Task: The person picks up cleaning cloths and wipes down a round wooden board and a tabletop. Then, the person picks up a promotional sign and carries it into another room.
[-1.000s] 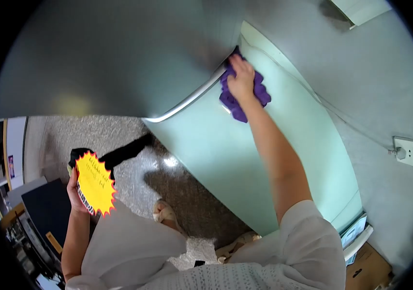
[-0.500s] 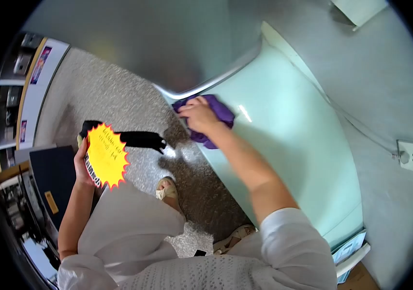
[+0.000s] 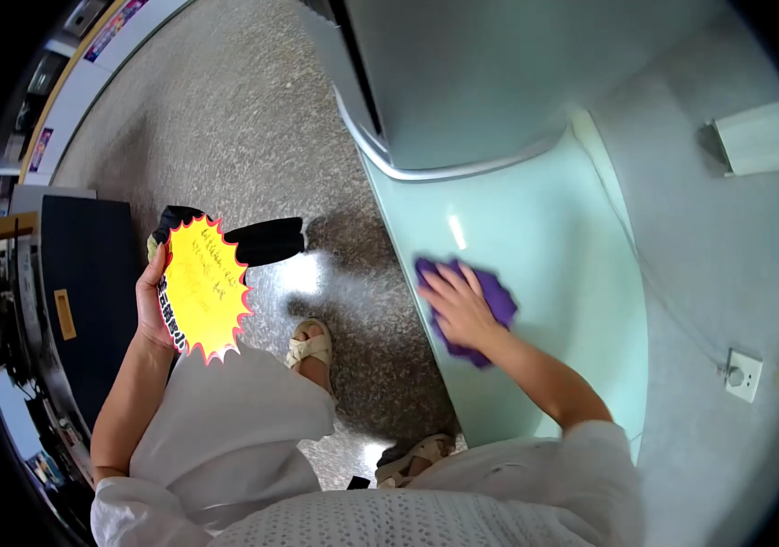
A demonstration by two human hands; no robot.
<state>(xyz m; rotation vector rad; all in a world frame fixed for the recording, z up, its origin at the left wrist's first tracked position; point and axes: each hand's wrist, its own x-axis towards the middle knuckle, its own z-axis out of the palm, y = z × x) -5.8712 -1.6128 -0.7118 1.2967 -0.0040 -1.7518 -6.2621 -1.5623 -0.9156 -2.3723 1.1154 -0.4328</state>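
My left hand (image 3: 151,301) is closed on the edge of a yellow starburst sign (image 3: 202,296) with a red rim and handwriting on it. Behind the sign, a black cloth-like piece (image 3: 271,242) sticks out to the right; how it is held is hidden. My right hand (image 3: 459,308) presses down on a crumpled purple cloth (image 3: 500,301), its fingers spread over it and the cloth bunched beneath the palm. Under the cloth is a glossy pale-green platform (image 3: 535,219), near its left edge.
A large grey metallic appliance (image 3: 472,82) stands on the platform's far end. On the right, a cable runs along the wall to a socket (image 3: 743,375). A dark blue cabinet (image 3: 88,301) is at left, with shelves beyond. My sandalled foot (image 3: 310,346) rests on the speckled floor (image 3: 253,118).
My right hand has drawn the purple cloth back from beside the appliance, nearer to me along the platform. The view has shifted; my left hand still holds the sign.
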